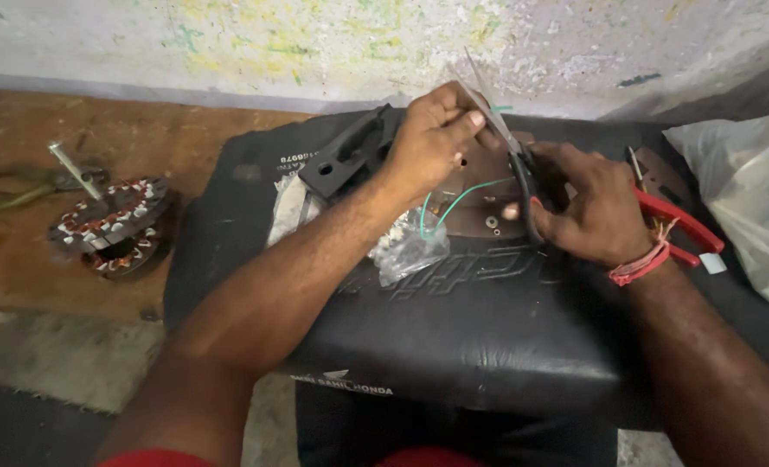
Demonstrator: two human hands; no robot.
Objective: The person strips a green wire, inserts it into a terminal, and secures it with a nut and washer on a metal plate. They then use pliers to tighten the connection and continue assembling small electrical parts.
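My left hand [436, 134] pinches a thin clear strip [462, 82] together with a green wire [454, 203] that curls down below it. My right hand [588, 207] grips black-handled scissors [510, 143], whose blades point up to the strip beside my left fingers. Both hands hover over a black padded seat [454, 320]. A brown flat plate [488, 212] with holes lies on the seat under the hands.
A small clear plastic bag [406, 251] of parts and a black plastic bracket [350, 151] lie on the seat. Red-handled pliers [683, 229] rest at the right. A wound copper stator [116, 229] with a shaft sits on the floor at left. A translucent bag [748, 186] is far right.
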